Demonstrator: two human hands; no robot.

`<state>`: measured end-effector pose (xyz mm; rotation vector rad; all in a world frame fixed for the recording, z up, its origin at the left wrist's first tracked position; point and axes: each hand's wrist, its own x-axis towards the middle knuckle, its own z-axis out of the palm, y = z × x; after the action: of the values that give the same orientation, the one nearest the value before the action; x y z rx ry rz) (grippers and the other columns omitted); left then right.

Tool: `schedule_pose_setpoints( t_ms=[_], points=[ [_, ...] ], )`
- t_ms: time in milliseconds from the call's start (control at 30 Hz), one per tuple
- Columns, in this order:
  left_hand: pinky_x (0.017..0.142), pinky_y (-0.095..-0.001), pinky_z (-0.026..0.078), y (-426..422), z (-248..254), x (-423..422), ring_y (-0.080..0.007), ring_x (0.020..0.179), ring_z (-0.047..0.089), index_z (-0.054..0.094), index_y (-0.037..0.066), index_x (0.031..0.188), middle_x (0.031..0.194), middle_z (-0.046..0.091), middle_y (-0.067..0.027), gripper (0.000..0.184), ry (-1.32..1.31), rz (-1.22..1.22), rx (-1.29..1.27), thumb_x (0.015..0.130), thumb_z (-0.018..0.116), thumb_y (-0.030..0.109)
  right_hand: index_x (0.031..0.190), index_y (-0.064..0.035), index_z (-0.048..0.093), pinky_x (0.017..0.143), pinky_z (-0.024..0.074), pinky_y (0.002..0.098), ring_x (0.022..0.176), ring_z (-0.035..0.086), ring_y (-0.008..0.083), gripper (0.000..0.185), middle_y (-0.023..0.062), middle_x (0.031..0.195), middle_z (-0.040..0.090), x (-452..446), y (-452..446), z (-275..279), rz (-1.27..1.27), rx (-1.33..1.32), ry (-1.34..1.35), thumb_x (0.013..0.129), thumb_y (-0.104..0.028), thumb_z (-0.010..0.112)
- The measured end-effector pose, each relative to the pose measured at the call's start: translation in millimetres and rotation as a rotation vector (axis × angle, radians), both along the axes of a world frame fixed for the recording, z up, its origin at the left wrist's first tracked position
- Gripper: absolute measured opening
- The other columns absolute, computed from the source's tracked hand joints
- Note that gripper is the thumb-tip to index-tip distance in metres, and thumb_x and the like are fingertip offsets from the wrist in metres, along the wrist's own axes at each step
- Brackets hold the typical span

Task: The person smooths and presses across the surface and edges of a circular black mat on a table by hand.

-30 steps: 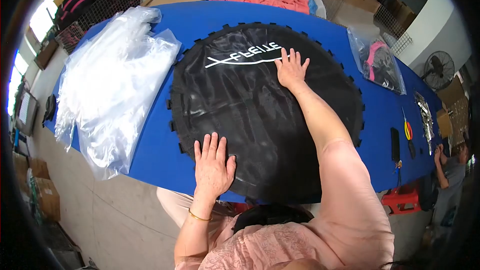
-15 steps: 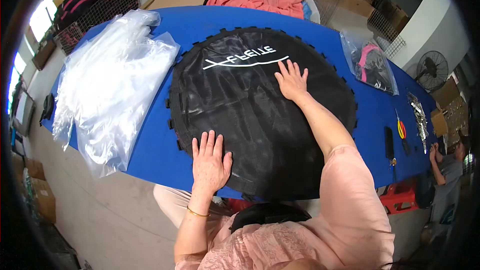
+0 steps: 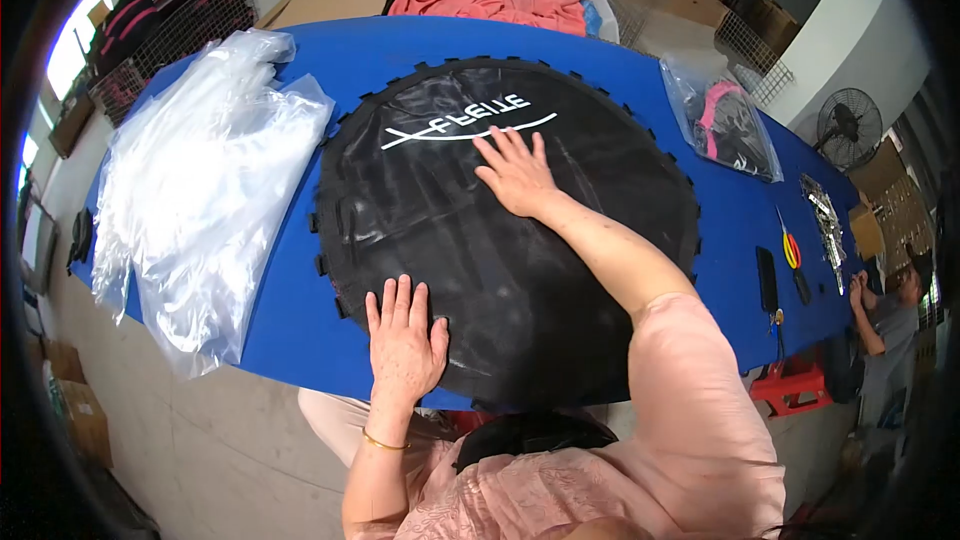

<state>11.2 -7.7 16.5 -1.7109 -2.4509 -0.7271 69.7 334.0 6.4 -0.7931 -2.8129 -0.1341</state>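
A round black trampoline mat (image 3: 510, 270) lies flat on the blue table, with tabs around its edge and white lettering with a curved line near its far side. My left hand (image 3: 408, 345) rests on the mat's near left part, fingers stretched out. Farther up, my right hand (image 3: 516, 172) lies flat on the mat just below the lettering, its fingers spread. Neither hand grips anything.
Clear plastic bags (image 3: 210, 200) are heaped at the left of the blue table (image 3: 270, 325). A bagged black and pink item (image 3: 722, 125), yellow-red snips (image 3: 791, 248) and metal pieces (image 3: 826, 220) lie at the right. A fan (image 3: 849, 128) and another person (image 3: 885, 310) are beyond.
My right hand has slid left across the mat, from the right end of the white line to below the lettering. My left hand stays at the near left part. The view has shifted slightly.
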Motion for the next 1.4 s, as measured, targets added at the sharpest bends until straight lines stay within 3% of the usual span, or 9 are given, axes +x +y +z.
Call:
schedule_pose_setpoints(
  t_ms=[333,567,700,867,967,1233,1400],
  points=[
    [0.124,-0.0595,0.023,1,6,1,-0.0437,0.146,0.041,0.057,-0.004,0.140,0.151,0.051,-0.0273,0.053,-0.016,0.009,-0.042,0.097,0.060,0.026,0.158,-0.0207,0.040,0.120,0.0165,0.0710,0.153,0.030,0.0363,0.057,0.0143,0.164,0.035,-20,48,-15,-0.149,0.065,0.141,0.107,-0.046,0.044],
    [0.124,-0.0581,0.024,0,5,1,-0.0431,0.145,0.041,0.054,-0.003,0.142,0.152,0.049,-0.0245,0.054,0.001,0.005,-0.036,0.094,0.064,0.020,0.164,-0.0227,0.030,0.123,0.0118,0.0681,0.158,0.021,0.0340,0.061,0.0111,0.171,0.025,29,103,-6,-0.453,0.076,0.000,0.109,-0.050,0.036],
    [0.124,-0.0598,0.023,1,5,0,-0.0440,0.145,0.042,0.056,-0.004,0.141,0.150,0.051,-0.0271,0.054,-0.004,0.004,-0.043,0.097,0.060,0.027,0.164,-0.0244,0.028,0.124,0.0105,0.0656,0.158,0.020,0.0326,0.060,0.0108,0.171,0.024,43,106,-6,-0.467,0.042,0.010,0.110,-0.050,0.033],
    [0.123,-0.0582,0.024,1,4,0,-0.0432,0.144,0.042,0.054,-0.003,0.141,0.152,0.050,-0.0243,0.053,0.022,0.000,-0.031,0.095,0.063,0.020,0.164,-0.0263,0.030,0.125,0.0102,0.0645,0.159,0.020,0.0306,0.059,0.0097,0.171,0.024,36,82,-10,-0.341,-0.007,0.045,0.110,-0.051,0.033],
    [0.124,-0.0582,0.023,1,1,-1,-0.0430,0.146,0.041,0.056,-0.004,0.142,0.151,0.050,-0.0265,0.054,0.029,0.000,-0.037,0.098,0.059,0.028,0.163,-0.0233,0.032,0.125,0.0057,0.0653,0.157,0.022,0.0332,0.060,0.0123,0.170,0.026,26,63,-9,-0.271,-0.021,0.077,0.110,-0.051,0.034],
    [0.125,-0.0542,0.024,1,-4,1,-0.0411,0.145,0.042,0.056,-0.002,0.142,0.153,0.050,-0.0243,0.051,0.072,0.026,-0.020,0.100,0.056,0.027,0.162,-0.0237,0.034,0.123,0.0118,0.0681,0.157,0.023,0.0324,0.061,0.0110,0.169,0.028,-4,-8,-11,-0.075,-0.015,0.095,0.107,-0.050,0.041],
    [0.125,-0.0546,0.023,1,-10,-2,-0.0397,0.145,0.043,0.058,0.000,0.141,0.152,0.052,-0.0231,0.053,0.078,0.034,0.003,0.098,0.060,0.030,0.162,-0.0247,0.033,0.124,0.0096,0.0666,0.157,0.024,0.0323,0.058,0.0102,0.169,0.029,-8,-50,-9,0.026,-0.038,0.110,0.109,-0.047,0.039]
  ],
)
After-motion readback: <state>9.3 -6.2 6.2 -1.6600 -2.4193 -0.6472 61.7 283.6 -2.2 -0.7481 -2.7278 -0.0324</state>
